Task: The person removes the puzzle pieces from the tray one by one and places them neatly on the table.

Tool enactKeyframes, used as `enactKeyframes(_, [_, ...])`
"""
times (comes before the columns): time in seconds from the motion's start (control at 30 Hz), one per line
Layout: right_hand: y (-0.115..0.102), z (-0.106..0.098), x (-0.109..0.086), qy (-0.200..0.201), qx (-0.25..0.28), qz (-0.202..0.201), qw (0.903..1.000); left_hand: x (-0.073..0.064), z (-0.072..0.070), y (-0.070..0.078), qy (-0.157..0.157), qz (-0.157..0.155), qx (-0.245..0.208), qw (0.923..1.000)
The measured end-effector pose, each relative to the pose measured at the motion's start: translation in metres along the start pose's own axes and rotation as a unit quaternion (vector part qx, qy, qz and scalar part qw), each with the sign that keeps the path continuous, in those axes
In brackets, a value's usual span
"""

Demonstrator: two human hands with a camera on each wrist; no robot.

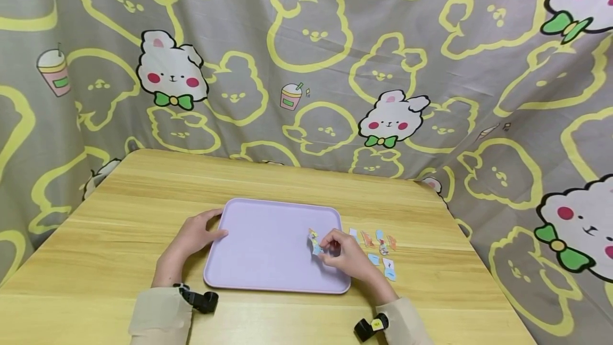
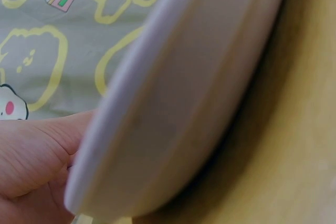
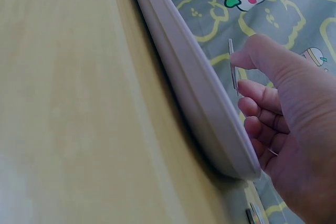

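Note:
A lilac tray (image 1: pixel 268 244) lies on the table. My left hand (image 1: pixel 195 234) holds its left side, the thumb over the rim and the fingers at the outer edge; the left wrist view shows this hand (image 2: pixel 37 153) against the tray wall (image 2: pixel 173 93), with most fingers hidden. Over the tray's right part, my right hand (image 1: pixel 348 253) pinches a small printed jigsaw piece (image 1: pixel 314 244) between thumb and fingers. The right wrist view shows that thin piece (image 3: pixel 232 66) edge-on, raised above the rim, with the other fingers of the right hand (image 3: pixel 299 108) curled.
Several more printed pieces, among them an orange one (image 1: pixel 367 238) and a blue and white one (image 1: pixel 389 269), lie on the wooden table (image 1: pixel 268 318) right of the tray. A patterned curtain (image 1: pixel 249 68) hangs behind and at the sides.

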State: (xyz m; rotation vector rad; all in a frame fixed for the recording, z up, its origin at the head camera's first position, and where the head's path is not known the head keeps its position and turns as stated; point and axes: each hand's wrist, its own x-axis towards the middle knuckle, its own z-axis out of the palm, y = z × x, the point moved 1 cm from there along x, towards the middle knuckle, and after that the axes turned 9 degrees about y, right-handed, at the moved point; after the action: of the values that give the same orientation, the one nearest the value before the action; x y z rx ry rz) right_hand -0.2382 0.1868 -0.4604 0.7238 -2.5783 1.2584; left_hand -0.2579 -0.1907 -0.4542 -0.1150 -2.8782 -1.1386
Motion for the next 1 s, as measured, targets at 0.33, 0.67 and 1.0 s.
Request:
enactKeyframes(0.33, [0.005, -0.012, -0.009, 0.003, -0.003, 0.03, 0.9995, 0.0, -0.001, -0.001, 0.003, 0.005, 0.004, 1.0])
enactKeyframes(0.67, [0.01, -0.022, -0.015, 0.029, -0.022, 0.046, 0.9983, 0.0, -0.001, -0.001, 0.003, 0.006, 0.003, 1.0])
enactKeyframes(1.0, [-0.001, -0.035, -0.024, 0.041, -0.035, 0.07, 0.9961, 0.0, 0.0, -0.001, 0.002, 0.004, 0.0, 1.0])
